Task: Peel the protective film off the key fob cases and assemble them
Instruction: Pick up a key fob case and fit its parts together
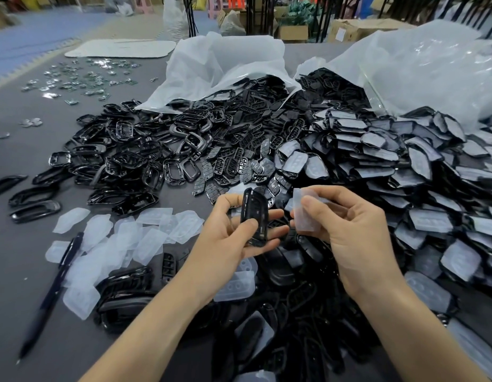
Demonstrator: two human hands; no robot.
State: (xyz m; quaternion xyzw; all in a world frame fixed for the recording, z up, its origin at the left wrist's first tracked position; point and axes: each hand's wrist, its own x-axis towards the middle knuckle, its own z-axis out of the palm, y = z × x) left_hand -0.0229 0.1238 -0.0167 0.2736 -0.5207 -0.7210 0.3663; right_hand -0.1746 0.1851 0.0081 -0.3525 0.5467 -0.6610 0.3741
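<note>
Key fob case (253, 216): black, held edge-up at lower centre of frame, above the table (16, 271). Far left: dark pen (50, 293) lying loose on the grey top. Next to it, lower left, a heap of peeled films (123, 238), probably a discard spot kept within easy drop reach. Above that, centre-left, a pile of black frames (129, 150); these look like the mating parts for assembly. Left hand (231, 235) grips the case, thumb on the near face and fingers behind, tilted so the face is exposed for peeling. Just right of it, right hand (349, 230) pinches a translucent film (305, 213) between thumb and fingers. The film looks apart from the case, so the peel on this face seems done and dropping the film is likely the next step. Right side of frame: a big heap of filmed cases (404, 166), unpeeled stock spilling from a white bag (432, 64) at upper right, near the picking hand.
</note>
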